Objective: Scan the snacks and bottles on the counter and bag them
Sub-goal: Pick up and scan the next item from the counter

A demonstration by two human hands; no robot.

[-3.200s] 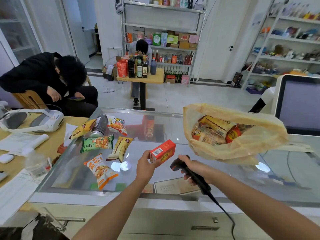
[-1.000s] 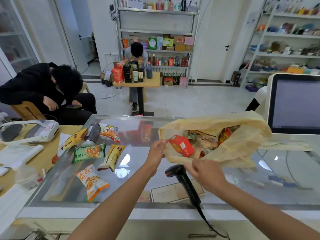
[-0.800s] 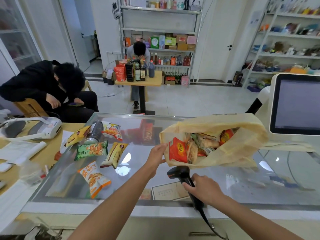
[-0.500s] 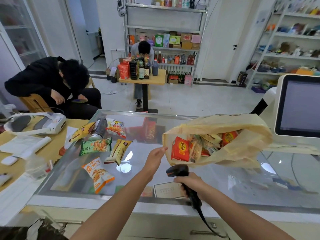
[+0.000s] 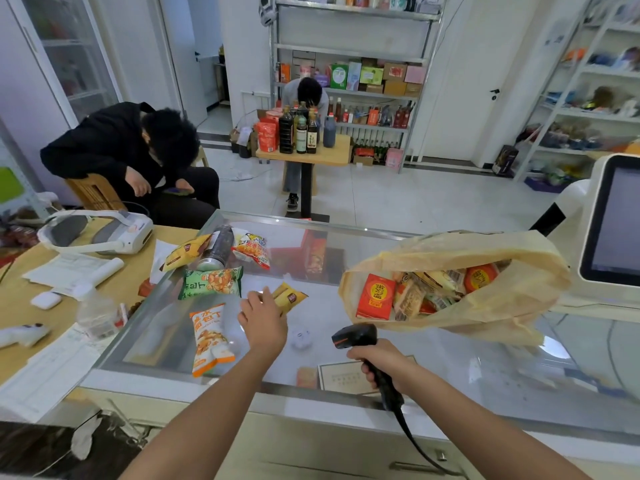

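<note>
The back of the left hand covers the near end of a yellow packet on the glass counter, so we cannot tell whether the fingertips touch it. What we do see is the fingers loosely spread and reaching forward, curled round nothing. The right hand wraps the handle of the black scanner. The scanner's head sits just below the bag's mouth, and its cable runs down toward the bottom edge. The print on every wrapper is too small for us to read, and the till screen is cut off at the right edge.

The thin yellow bag lies on its side on the counter's right half, with its mouth open toward the hands. Inside, a red box stands at the mouth. Behind it we make out a jumble of wrapped snacks — pale ones, striped ones and an orange-red packet — though the bag's wall hides the rest.

Left of the left hand, loose goods lie on the glass. An orange packet is nearest, with a green packet beyond it. Farther back, a dark can lies on its side between a second yellow packet and a white-and-red packet.
</note>
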